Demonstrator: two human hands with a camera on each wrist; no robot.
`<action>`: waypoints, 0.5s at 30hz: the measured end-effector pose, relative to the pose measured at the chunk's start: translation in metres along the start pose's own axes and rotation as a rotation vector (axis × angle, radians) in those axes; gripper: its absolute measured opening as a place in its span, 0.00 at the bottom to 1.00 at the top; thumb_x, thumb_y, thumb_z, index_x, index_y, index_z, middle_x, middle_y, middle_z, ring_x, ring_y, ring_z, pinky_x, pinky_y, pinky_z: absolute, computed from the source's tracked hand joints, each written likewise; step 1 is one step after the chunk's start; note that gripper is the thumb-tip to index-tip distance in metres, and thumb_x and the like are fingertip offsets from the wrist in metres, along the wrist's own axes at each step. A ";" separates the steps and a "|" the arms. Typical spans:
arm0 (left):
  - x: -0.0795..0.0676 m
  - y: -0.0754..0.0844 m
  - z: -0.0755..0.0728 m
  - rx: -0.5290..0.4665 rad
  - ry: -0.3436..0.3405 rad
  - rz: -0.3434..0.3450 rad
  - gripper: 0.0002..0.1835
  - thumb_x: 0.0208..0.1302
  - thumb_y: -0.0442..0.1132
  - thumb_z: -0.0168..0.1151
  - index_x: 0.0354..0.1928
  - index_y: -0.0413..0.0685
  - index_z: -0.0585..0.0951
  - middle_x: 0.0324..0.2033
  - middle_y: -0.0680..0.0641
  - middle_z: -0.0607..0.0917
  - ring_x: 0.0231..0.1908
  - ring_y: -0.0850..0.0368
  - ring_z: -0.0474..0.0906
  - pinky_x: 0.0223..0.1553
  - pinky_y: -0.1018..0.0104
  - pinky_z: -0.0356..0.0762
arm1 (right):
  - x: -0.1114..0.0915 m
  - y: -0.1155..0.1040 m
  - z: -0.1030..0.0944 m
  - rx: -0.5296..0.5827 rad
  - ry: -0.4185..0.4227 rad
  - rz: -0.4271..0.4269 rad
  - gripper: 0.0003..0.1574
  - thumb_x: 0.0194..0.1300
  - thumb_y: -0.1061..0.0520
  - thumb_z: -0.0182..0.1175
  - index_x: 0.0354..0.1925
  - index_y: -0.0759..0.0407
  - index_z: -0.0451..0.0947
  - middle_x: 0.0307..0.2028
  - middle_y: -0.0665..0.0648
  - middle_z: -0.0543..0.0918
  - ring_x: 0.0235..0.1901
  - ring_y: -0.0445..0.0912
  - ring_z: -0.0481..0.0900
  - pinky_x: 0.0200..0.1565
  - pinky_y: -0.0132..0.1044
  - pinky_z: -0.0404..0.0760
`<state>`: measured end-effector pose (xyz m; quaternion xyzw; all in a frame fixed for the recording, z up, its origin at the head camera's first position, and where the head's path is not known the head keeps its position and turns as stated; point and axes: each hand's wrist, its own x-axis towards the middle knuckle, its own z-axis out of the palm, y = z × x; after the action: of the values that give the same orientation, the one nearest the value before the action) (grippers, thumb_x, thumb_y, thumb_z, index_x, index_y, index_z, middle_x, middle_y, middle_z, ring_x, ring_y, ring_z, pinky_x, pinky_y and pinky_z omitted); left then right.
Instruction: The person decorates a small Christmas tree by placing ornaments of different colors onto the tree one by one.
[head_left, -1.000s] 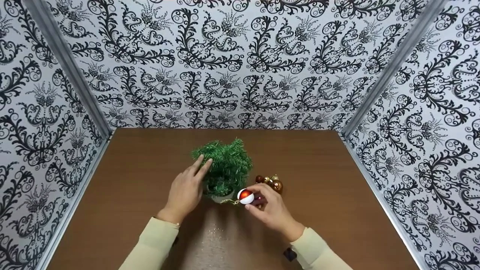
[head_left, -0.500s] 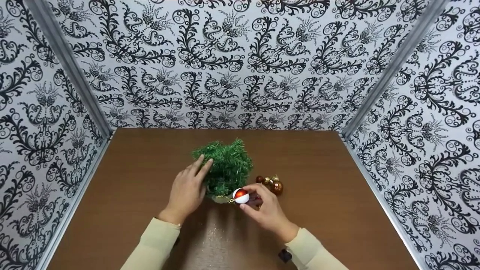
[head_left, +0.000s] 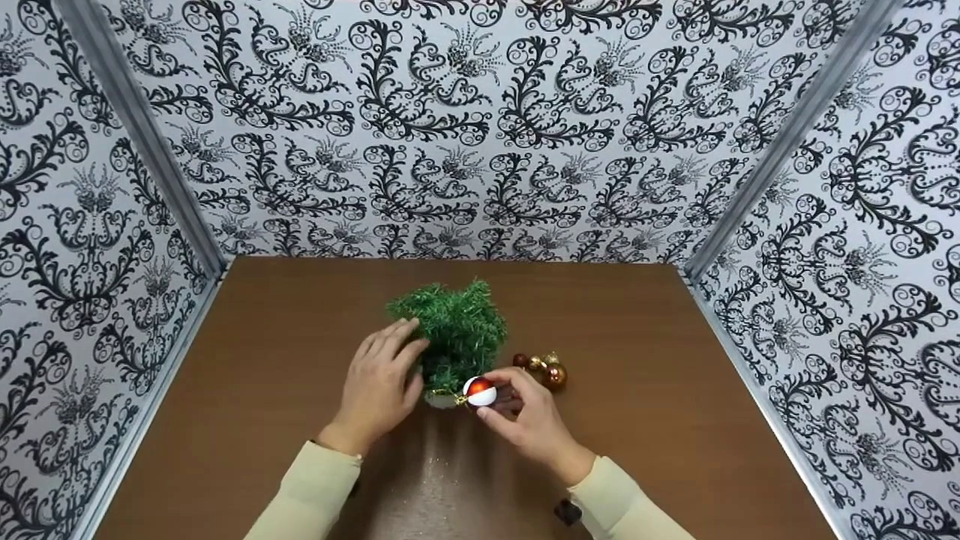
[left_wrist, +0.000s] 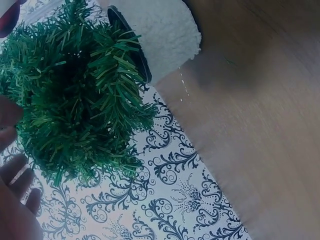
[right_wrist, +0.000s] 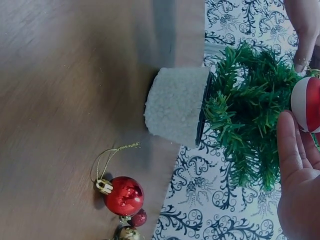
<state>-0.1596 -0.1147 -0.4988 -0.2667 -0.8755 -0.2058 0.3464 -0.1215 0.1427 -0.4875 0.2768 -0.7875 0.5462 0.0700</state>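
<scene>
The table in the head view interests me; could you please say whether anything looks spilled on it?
Yes, tiny pale specks lie scattered on the table, on the near side of the pot. They stand out against the plain brown surface; perhaps stray glitter, but too small to tell.

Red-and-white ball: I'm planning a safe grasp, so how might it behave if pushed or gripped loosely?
The red-and-white ball would probably roll, being round. Its smooth, glossy look suggests it could slip from the fingers. The thin gold cord may flop about.
</scene>
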 end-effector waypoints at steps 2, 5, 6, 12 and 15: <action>-0.001 0.002 -0.001 -0.023 0.024 0.030 0.12 0.55 0.37 0.66 0.43 0.46 0.85 0.57 0.42 0.80 0.61 0.44 0.73 0.61 0.47 0.66 | 0.000 0.000 0.000 0.002 0.003 -0.008 0.26 0.56 0.69 0.71 0.53 0.69 0.76 0.46 0.61 0.80 0.39 0.56 0.83 0.37 0.54 0.84; -0.002 0.006 -0.002 -0.056 0.039 0.069 0.06 0.54 0.41 0.67 0.33 0.49 0.84 0.47 0.45 0.83 0.52 0.46 0.77 0.56 0.47 0.70 | 0.001 0.000 0.001 -0.004 0.006 -0.014 0.26 0.56 0.69 0.71 0.53 0.68 0.76 0.46 0.61 0.80 0.39 0.55 0.83 0.37 0.52 0.85; -0.002 0.008 -0.002 -0.065 0.032 0.077 0.06 0.53 0.43 0.68 0.31 0.49 0.84 0.43 0.47 0.83 0.49 0.47 0.78 0.55 0.48 0.71 | 0.001 0.001 0.001 -0.005 0.006 -0.014 0.26 0.56 0.69 0.71 0.53 0.68 0.76 0.46 0.61 0.80 0.39 0.55 0.83 0.37 0.52 0.85; -0.005 0.016 0.002 -0.109 -0.062 0.027 0.12 0.52 0.52 0.74 0.30 0.52 0.86 0.33 0.54 0.81 0.37 0.53 0.78 0.45 0.53 0.75 | 0.000 0.001 0.002 -0.011 0.000 0.010 0.27 0.58 0.67 0.71 0.54 0.67 0.75 0.46 0.60 0.80 0.40 0.55 0.83 0.39 0.49 0.85; -0.009 0.018 0.005 -0.135 -0.075 -0.013 0.10 0.51 0.48 0.77 0.28 0.53 0.87 0.30 0.56 0.81 0.33 0.56 0.77 0.40 0.56 0.75 | 0.000 0.001 0.003 -0.017 -0.008 0.018 0.27 0.59 0.65 0.71 0.55 0.67 0.75 0.47 0.60 0.80 0.40 0.53 0.83 0.39 0.47 0.85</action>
<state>-0.1462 -0.1011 -0.5055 -0.2912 -0.8738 -0.2566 0.2931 -0.1216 0.1401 -0.4897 0.2715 -0.7950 0.5387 0.0642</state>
